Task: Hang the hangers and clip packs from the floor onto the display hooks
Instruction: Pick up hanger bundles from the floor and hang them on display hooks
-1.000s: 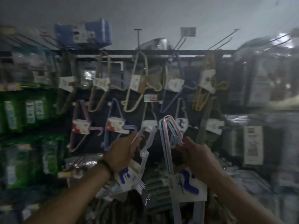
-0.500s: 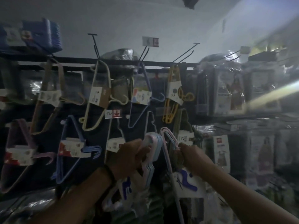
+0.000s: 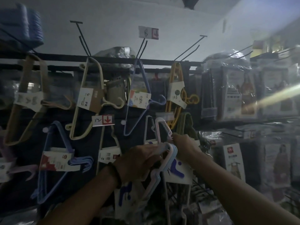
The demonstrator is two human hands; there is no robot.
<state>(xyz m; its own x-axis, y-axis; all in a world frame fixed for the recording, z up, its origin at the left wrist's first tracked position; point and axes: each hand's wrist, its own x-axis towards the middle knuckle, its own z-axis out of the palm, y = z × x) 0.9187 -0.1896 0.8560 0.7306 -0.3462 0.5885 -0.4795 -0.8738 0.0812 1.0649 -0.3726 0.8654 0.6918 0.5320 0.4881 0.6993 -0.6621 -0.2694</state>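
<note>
Gripping a pack of pastel hangers [image 3: 170, 158], the left hand [image 3: 138, 161] has its fingers curled tight round the pink and pale blue shoulders, low in front of the rack and on no hook. Its white card with blue marks [image 3: 125, 194] hangs below the wrist. Just to the right, the right hand [image 3: 185, 145] pinches a second hanger pack [image 3: 166, 127] near its top. The pink loop of that pack stands upright against the dark backing, and its own card [image 3: 177, 172] hangs beneath. Whether the loop sits on a hook cannot be told in the dim light.

Around them other packs hang already:
- a blue pack [image 3: 55, 159] at lower left
- a cream pack [image 3: 87, 98] above it
- a lilac pack [image 3: 141, 98]
- a yellow pack [image 3: 175, 88]

A price tag with a red arrow [image 3: 103, 120] sits between the rows. Bare black hooks [image 3: 82, 39] jut from the top rail [image 3: 113, 60]. Plastic-wrapped boxes [image 3: 233, 95] fill the shelves at right.
</note>
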